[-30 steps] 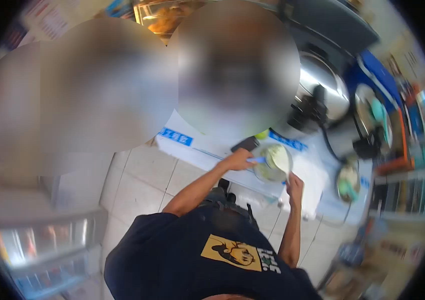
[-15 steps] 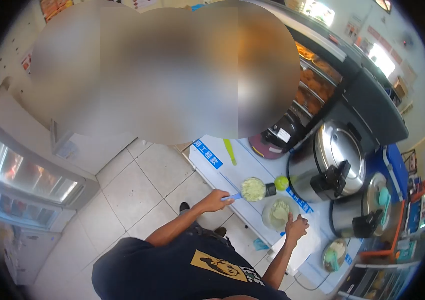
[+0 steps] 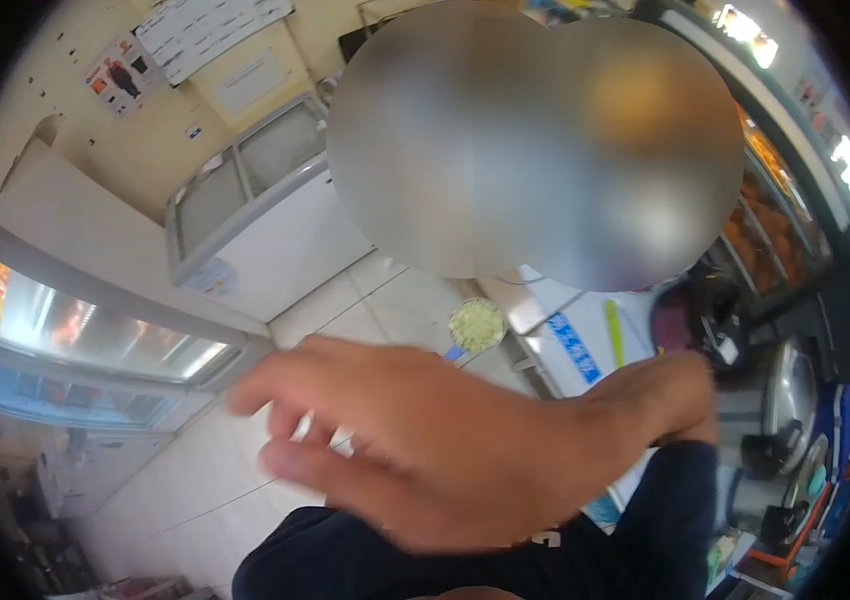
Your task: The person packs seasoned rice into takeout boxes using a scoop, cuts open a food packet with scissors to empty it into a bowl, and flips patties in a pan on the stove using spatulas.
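Large and close to the camera, my right hand [image 3: 415, 430] reaches across the view from the right, blurred, its fingers slightly bent and apart with nothing between them. Beyond it, over the floor beside the table, a round blue-handled scoop [image 3: 477, 326] is held up, heaped with pale green chopped bits. Only a short piece of its blue handle shows. My left hand is hidden behind the right one, at the handle's end. The bowl seen earlier is also covered by my right hand and arm.
A white table [image 3: 555, 370] with a green utensil [image 3: 614, 332] lies to the right. Behind it are a dark purple cooker [image 3: 690, 325] and a large steel pot [image 3: 790, 390]. A chest freezer [image 3: 275, 240] and a glass-front fridge [image 3: 105, 330] stand left. Blurred patches hide the top middle.
My right hand has left the bowl and risen to the left, across the view. The camera has turned left. The scoop has moved from over the table to beyond its edge.
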`<state>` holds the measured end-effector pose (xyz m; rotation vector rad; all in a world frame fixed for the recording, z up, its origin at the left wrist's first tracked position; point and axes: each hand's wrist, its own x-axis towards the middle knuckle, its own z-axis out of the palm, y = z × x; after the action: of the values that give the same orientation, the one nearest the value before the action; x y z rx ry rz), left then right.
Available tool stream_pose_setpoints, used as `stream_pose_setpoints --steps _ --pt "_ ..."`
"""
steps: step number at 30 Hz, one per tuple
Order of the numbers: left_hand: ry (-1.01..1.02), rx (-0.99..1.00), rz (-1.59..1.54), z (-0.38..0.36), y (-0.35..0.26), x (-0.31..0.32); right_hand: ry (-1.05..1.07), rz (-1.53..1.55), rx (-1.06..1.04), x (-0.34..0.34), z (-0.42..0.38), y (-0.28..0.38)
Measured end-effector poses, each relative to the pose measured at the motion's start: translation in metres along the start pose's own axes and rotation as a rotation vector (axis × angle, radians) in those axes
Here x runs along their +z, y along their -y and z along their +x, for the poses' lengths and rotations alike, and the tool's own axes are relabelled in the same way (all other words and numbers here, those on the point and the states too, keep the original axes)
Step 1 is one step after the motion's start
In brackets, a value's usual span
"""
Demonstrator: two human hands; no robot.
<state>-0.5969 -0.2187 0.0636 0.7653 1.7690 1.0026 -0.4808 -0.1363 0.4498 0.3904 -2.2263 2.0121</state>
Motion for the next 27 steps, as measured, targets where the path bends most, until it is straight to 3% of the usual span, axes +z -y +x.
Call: stream_pose_setpoints --steps 1,4,7,11,12,13,15,17,18,19,21,22,24,27 --pt "-0.027 -0.009 -0.008 0.007 0.002 -0.031 0.003 0.031 -0.008 0.001 0.030 0.000" --pt "-0.026 -0.005 0.008 0.026 -0.016 -0.110 0.140 -0.268 0.105 -0.023 0.106 0.007" --pt "-0.035 -0.034 -0.063 0.066 -0.016 -0.167 0.143 -0.310 -0.113 -0.063 0.158 0.000" --pt "0.067 -0.003 -0.106 0.147 -0.024 -0.222 -0.055 -0.388 -0.287 -0.138 0.191 -0.040" --pt "0.077 0.031 -0.104 0.172 -0.040 -0.230 -0.143 -0.446 -0.221 -0.161 0.192 -0.060" --pt "-0.023 0.262 0.096 0.184 -0.049 -0.234 -0.240 -0.518 -0.112 -0.183 0.190 -0.087" --pt "-0.037 0.189 0.054 0.224 -0.092 -0.245 -0.404 -0.672 0.277 -0.224 0.171 -0.158" --pt "-0.027 0.186 0.075 0.267 -0.126 -0.252 -0.524 -0.537 0.573 -0.255 0.149 -0.271" --pt "-0.029 0.210 0.054 0.291 -0.148 -0.252 -0.570 -0.448 0.511 -0.262 0.137 -0.340" --pt "-0.021 0.240 0.013 0.311 -0.167 -0.253 -0.617 -0.119 0.602 -0.269 0.148 -0.356" --pt "0.002 0.250 -0.007 0.340 -0.191 -0.256 -0.972 0.555 0.338 -0.270 0.174 -0.396" --pt "0.033 0.283 -0.017 0.356 -0.206 -0.254 -0.987 0.563 0.334 -0.279 0.187 -0.406" --pt "0.085 0.302 -0.095 0.376 -0.246 -0.250 -1.196 0.769 0.019 -0.300 0.208 -0.417" --pt "0.152 0.443 -0.047 0.432 -0.264 -0.238 -1.401 0.631 0.081 -0.350 0.230 -0.422"
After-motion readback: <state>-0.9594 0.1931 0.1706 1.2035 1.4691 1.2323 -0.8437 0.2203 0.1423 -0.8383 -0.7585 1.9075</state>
